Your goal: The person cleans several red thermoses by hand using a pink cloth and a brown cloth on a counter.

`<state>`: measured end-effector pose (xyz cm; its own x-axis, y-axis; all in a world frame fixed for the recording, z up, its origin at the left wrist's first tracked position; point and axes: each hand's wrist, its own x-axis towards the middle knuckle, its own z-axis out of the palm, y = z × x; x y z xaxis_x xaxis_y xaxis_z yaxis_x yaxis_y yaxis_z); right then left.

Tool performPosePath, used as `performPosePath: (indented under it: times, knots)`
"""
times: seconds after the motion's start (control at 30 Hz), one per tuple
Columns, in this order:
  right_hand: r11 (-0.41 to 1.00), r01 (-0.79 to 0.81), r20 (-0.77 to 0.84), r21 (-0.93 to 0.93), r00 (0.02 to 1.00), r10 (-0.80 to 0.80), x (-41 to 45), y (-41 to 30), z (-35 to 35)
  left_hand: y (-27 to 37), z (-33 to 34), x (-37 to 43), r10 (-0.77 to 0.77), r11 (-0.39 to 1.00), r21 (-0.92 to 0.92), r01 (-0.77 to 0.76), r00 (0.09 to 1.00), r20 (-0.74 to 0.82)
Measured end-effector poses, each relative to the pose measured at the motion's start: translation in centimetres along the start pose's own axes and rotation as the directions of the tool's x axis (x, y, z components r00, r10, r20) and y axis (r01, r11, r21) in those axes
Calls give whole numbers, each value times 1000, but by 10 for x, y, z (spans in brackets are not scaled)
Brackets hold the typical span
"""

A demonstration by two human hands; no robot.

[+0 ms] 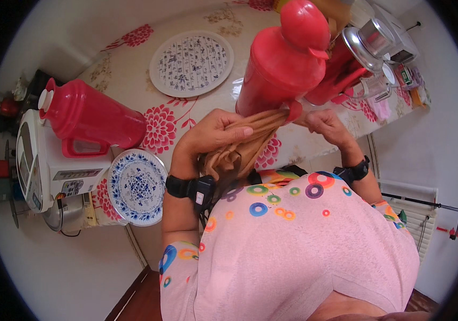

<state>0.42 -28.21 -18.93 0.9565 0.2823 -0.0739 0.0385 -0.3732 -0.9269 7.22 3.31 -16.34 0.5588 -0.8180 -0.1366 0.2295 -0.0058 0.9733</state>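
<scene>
A brown cloth (249, 146) passes through the handle of a red thermos flask (277, 72) that stands on the flowered tablecloth. My left hand (219, 130) grips the bunched cloth on the left side of the handle, and its loose folds hang down below. On the right side of the handle, my right hand (327, 126) is closed on the other end of the cloth. The flask has a red cup-like lid on top. Part of the cloth is hidden behind the handle.
Left of me are another red thermos flask (96, 116), a white rice cooker (60, 160) and a blue-patterned plate (139, 186). A round plate with dark writing (191, 63) lies behind. At the right stand another red flask (333, 72), a glass mug (377, 86) and small packets.
</scene>
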Motion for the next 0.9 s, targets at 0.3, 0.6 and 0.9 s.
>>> performPosePath:
  times: [0.3, 0.6, 0.9]
  knots:
    - [978, -94, 18, -185, 995, 99, 37, 96, 41, -107, -15, 49, -223, 947, 212, 240, 970, -101]
    - [1000, -1, 73, -31, 997, 3, -3, -13, -10, -7, 0, -1, -97, 984, -145, 106, 993, 71]
    - [976, -213, 184, -46, 958, 218, 11, 46, 30, -61, -3, 26, -265, 939, 256, 230, 958, 111]
